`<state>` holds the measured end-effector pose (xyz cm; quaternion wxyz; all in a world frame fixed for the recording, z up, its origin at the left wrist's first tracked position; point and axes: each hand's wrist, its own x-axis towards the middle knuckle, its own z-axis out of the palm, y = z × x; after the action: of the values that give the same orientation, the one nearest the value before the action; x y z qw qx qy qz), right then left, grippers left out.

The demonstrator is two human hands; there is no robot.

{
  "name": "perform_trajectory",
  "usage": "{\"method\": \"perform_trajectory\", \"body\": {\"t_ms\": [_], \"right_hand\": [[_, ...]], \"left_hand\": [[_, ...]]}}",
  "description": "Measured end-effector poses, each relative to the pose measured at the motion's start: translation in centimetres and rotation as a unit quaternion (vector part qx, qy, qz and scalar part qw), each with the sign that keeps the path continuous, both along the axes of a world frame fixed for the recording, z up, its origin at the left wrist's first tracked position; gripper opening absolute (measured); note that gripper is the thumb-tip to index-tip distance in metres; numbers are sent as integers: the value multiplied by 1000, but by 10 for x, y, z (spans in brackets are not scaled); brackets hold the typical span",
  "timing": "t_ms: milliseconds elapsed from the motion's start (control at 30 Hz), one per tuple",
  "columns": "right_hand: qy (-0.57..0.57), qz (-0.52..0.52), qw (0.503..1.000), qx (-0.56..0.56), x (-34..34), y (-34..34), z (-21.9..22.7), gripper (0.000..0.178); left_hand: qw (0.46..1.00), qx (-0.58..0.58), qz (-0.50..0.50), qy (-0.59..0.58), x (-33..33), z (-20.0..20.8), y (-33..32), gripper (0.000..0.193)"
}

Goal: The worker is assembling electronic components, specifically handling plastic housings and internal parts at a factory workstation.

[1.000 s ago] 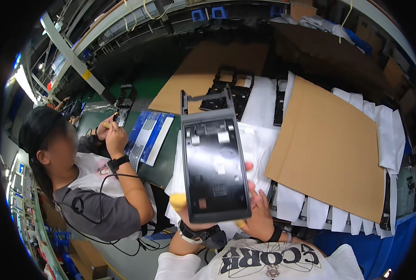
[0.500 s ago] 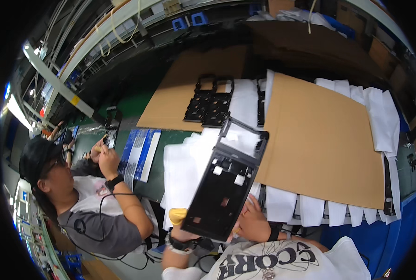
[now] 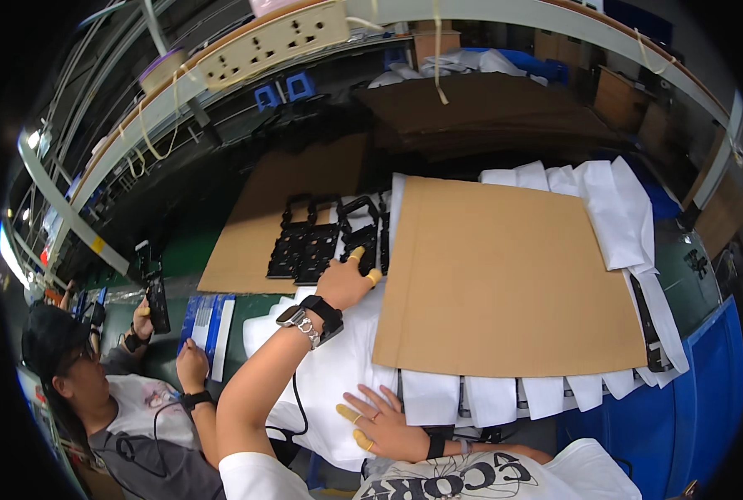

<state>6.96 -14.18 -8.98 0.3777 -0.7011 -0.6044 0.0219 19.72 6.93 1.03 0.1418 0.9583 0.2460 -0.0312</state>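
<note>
Black frame [image 3: 361,239] sits just left of the cardboard sheet [image 3: 513,283]. Left hand [image 3: 344,285] over frame's near end; can't tell if gripped. Right hand [image 3: 391,429] open, fingers spread, by cardboard's near-left corner. Two more frames [image 3: 316,252] crowd it, farther left of cardboard.

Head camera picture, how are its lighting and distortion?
Head view: the white overhead beam bows toward the rim; head view: a lamp glares at the left edge; head view: the far cardboard stack lies in shadow, while the near cardboard sheet and left hand are well lit.
</note>
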Motion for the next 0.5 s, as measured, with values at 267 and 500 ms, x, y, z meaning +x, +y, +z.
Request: {"method": "perform_trajectory", "body": {"t_ms": [267,500], "right_hand": [[-14,7,1000,-25,6,-2,-4,49],[-4,14,1000,-17,9,-3,-1,49]], "left_hand": [[992,105,51,44,21,-16,24,66],[986,133,90,38,15,-41,77,65]]}}
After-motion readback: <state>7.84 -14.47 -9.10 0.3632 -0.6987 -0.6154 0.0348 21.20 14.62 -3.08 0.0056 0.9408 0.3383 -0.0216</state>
